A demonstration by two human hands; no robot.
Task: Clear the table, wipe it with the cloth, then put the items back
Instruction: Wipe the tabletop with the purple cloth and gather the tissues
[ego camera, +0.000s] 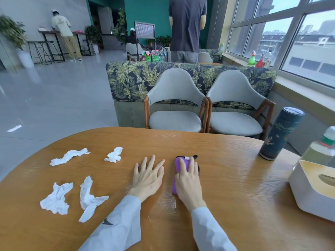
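Note:
A purple cloth (pixel 177 164) with a dark edge lies on the wooden table (pixel 226 178), and my right hand (pixel 188 182) presses flat on top of it. My left hand (pixel 148 175) rests beside it, palm down with fingers spread, holding nothing. Several crumpled white tissues lie on the left half of the table: one long strip (pixel 68 156), a small wad (pixel 114 155), and two larger pieces (pixel 56 198) (pixel 88 198) nearer to me. A dark patterned flask (pixel 280 136) stands upright at the right.
A white tissue box (pixel 311 189) sits at the table's right edge with a clear bottle (pixel 322 147) behind it. Two grey chairs (pixel 175 104) (pixel 235 105) stand across the table before a leaf-patterned sofa. A person stands beyond the sofa; windows run along the right.

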